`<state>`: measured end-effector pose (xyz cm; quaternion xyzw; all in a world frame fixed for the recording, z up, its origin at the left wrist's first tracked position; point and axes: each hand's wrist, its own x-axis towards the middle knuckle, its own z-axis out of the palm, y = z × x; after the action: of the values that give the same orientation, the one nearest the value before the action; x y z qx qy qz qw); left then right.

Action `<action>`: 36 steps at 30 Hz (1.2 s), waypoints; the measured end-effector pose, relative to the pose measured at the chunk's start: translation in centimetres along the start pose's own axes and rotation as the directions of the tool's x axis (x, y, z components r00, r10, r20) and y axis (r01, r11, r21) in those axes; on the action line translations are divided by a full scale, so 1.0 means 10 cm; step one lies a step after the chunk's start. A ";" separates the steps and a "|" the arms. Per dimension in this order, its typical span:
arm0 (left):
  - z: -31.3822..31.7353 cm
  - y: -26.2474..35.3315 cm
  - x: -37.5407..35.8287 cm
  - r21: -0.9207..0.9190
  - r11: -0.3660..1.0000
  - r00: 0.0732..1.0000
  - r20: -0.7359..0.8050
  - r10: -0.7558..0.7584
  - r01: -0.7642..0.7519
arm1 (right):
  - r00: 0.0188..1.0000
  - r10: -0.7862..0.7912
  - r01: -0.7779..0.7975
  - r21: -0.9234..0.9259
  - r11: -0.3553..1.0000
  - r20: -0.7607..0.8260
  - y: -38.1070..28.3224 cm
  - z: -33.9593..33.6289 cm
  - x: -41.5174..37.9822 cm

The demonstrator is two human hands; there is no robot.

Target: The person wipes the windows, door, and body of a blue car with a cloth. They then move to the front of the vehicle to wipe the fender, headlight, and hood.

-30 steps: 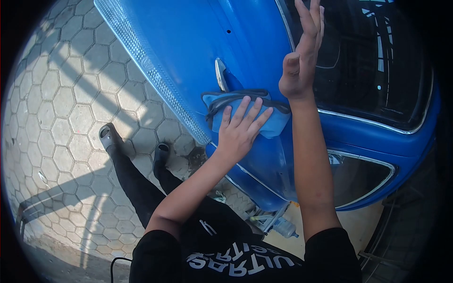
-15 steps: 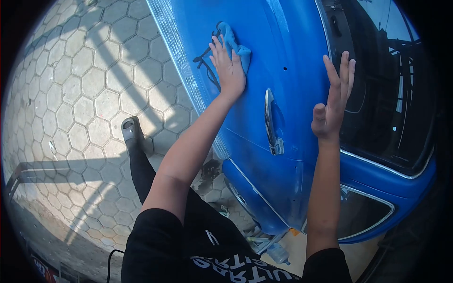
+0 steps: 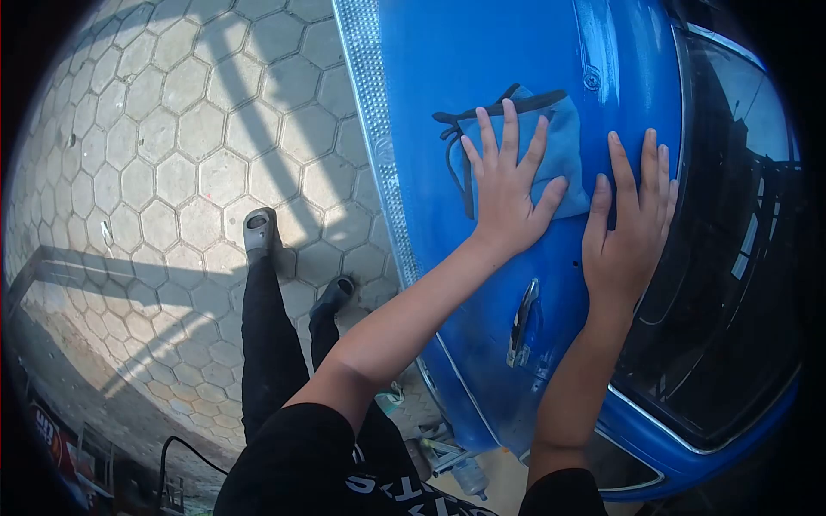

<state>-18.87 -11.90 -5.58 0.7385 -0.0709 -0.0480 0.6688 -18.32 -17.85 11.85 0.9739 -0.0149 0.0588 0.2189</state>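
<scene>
My left hand [image 3: 514,185] lies with spread fingers over a blue cloth [image 3: 564,142] with dark edging and dark strings, pressed against the blue car door [image 3: 456,52]. The cloth is spread out, its right part showing past my thumb. To the right, my right hand [image 3: 628,219] rests with fingers stretched on the door panel just below the window edge, with nothing in it. Below my hands, toward my body, is the chrome door handle [image 3: 522,325]. A small dark keyhole-like hole [image 3: 576,264] sits between the handle and the cloth.
A studded metal strip [image 3: 379,129] runs along the car's lower edge. The dark side window [image 3: 723,215] is at the right. Hexagonal pavers [image 3: 172,176] cover the ground at left, where my sandalled feet stand. A clear plastic bottle [image 3: 469,475] lies near the bottom.
My left hand and the cloth have moved right across the door, and the cloth is now spread flatter. My right hand has come from raised to the panel. The view has shifted along the car.
</scene>
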 end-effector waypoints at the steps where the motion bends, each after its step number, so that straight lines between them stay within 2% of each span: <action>1: -0.01 0.00 0.05 0.021 0.996 0.996 0.008 0.090 -0.091 | 0.999 -0.026 0.030 0.074 0.997 -0.042 0.10 0.00 0.08; 2: -0.03 -0.02 0.12 0.042 0.982 0.982 0.016 0.186 -0.186 | 0.994 -0.048 0.061 0.146 0.987 -0.093 0.18 0.02 0.18; 5: 0.05 -0.49 -0.03 -0.093 0.995 1.000 -0.005 0.016 -0.016 | 0.992 -0.120 0.125 0.105 0.987 -0.048 0.30 0.02 0.34; 6: 0.09 -0.74 -0.10 -0.157 0.973 0.985 -0.017 -0.173 0.169 | 0.993 -0.106 0.111 0.115 0.987 -0.050 0.29 0.04 0.34; 7: 0.13 -1.07 -0.12 -0.219 0.915 0.936 -0.021 -0.351 0.338 | 0.994 -0.110 0.112 0.110 0.988 -0.028 0.28 0.06 0.34; 8: 0.25 -1.56 -0.24 -0.272 0.795 0.828 0.012 -0.561 0.542 | 0.993 -0.115 0.115 0.103 0.988 -0.005 0.27 0.06 0.33; 9: 0.34 -1.89 -0.31 -0.314 0.630 0.676 0.056 -0.735 0.711 | 0.993 -0.119 0.117 0.095 0.989 0.015 0.26 0.05 0.32; 12: 0.33 -1.87 -0.22 -0.283 0.422 0.468 0.115 -0.876 0.861 | 0.994 -0.105 0.100 0.144 0.985 0.029 0.22 0.01 0.33; 14: 0.30 -1.48 -0.11 -0.255 0.664 0.691 0.019 -0.723 0.702 | 0.994 -0.110 0.104 0.157 0.982 0.028 0.23 0.01 0.35; 16: 0.11 -0.79 0.14 -0.174 0.917 0.929 -0.033 -0.369 0.358 | 0.994 -0.099 0.090 0.186 0.978 0.037 0.23 -0.01 0.34; 17: 0.02 -0.43 0.27 -0.113 0.985 0.991 -0.035 -0.132 0.127 | 0.996 -0.085 0.077 0.200 0.977 0.036 0.23 0.00 0.34; 18: -0.03 -0.20 0.35 -0.052 0.992 0.993 -0.025 0.111 -0.112 | 0.997 -0.075 0.066 0.215 0.974 0.035 0.24 -0.01 0.34; 21: -0.06 -0.09 0.42 -0.052 0.925 0.925 0.037 0.379 -0.377 | 0.996 -0.068 0.051 0.240 0.969 0.063 0.23 -0.04 0.34; 22: -0.05 -0.19 0.40 -0.074 0.935 0.936 0.042 0.349 -0.346 | 0.994 -0.056 0.037 0.190 0.981 0.093 0.23 -0.04 0.35; 24: -0.06 -0.44 0.28 -0.052 0.981 0.982 0.020 0.190 -0.189 | 0.988 -0.016 0.003 0.085 0.996 0.151 0.21 -0.02 0.33; 25: -0.03 -0.61 0.18 -0.119 0.991 0.998 0.004 -0.062 0.062 | 0.984 0.010 -0.002 -0.049 0.999 0.178 0.18 -0.02 0.33; 26: 0.02 -0.84 0.07 -0.185 0.935 0.952 0.005 -0.308 0.303 | 0.980 0.040 -0.004 -0.182 0.983 0.197 0.14 0.01 0.34; 27: 0.15 -1.24 -0.13 -0.231 0.787 0.814 0.048 -0.579 0.573 | 0.975 0.071 -0.002 -0.311 0.950 0.210 0.11 0.03 0.35; 28: 0.26 -1.57 -0.28 -0.260 0.562 0.602 0.103 -0.792 0.785 | 0.984 0.069 -0.015 -0.305 0.952 0.165 0.10 0.04 0.34; 30: 0.25 -1.75 -0.23 -0.226 0.369 0.408 0.157 -0.900 0.902 | 0.996 0.059 -0.039 -0.282 0.959 0.065 0.07 0.08 0.35; 32: 0.31 -1.88 -0.03 -0.214 0.415 0.448 0.135 -0.884 0.884 | 0.996 0.057 -0.032 -0.306 0.952 0.073 0.08 0.11 0.37; 34: 0.10 -1.52 0.65 -0.194 0.739 0.760 0.065 -0.647 0.645 | 0.993 0.069 -0.038 -0.312 0.949 0.091 0.08 0.09 0.35; 35: -0.02 -1.33 1.01 -0.174 0.856 0.871 0.026 -0.490 0.486 | 0.993 0.064 -0.030 -0.313 0.949 0.097 0.08 0.08 0.34; 36: -0.07 -1.15 1.33 -0.167 0.933 0.946 -0.015 -0.325 0.318 | 0.994 0.061 -0.028 -0.318 0.948 0.096 0.08 0.08 0.34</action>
<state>-5.14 -12.40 -16.66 0.6843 0.0691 -0.1466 0.7110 -14.89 -18.97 11.86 0.9274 -0.0574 0.0095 0.3695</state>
